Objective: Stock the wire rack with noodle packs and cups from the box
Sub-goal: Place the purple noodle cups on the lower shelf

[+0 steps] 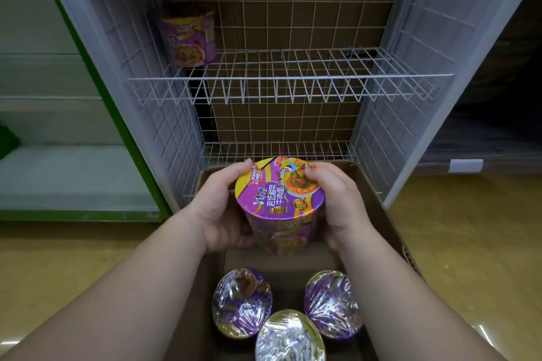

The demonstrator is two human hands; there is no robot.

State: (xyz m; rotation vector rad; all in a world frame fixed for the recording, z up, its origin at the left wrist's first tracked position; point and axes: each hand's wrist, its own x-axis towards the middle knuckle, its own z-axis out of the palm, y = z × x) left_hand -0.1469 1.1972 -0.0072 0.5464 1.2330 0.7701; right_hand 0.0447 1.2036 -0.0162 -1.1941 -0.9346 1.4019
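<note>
2 hands on 1 purple noodle cup (280, 202), held above the far end of the cardboard box (378, 214). Left hand (221, 208) wraps the cup's left side, thumb near the lid rim, fingers curled under & round the wall. Right hand (337, 202) grips the right side, fingertips hooked over the top edge of the lid. Cup tilts a bit toward the person, so the printed lid faces up w/ a bowl picture on it. Both forearms reach in from the bottom corners.

3 more cups sit in the near end of the box, all in shiny plastic wrap: 1 at left (242, 303), 1 at right (333, 303), 1 nearer the person in the middle (290, 337), partly cut off by the frame edge. They sit close together; can't tell if they touch.

White wire rack (290, 76) stands right behind the box. Its middle shelf has 1 purple cup (189, 35) upright at the back left corner, rest of that shelf is bare wire. Lower shelf (278, 149) is just past the box's far edge. Brown cardboard shows thru the rack's back grid.

Left of the rack is a pale shelf unit w/ green trim (88, 73). Floor (469, 228) is yellowish & glossy
</note>
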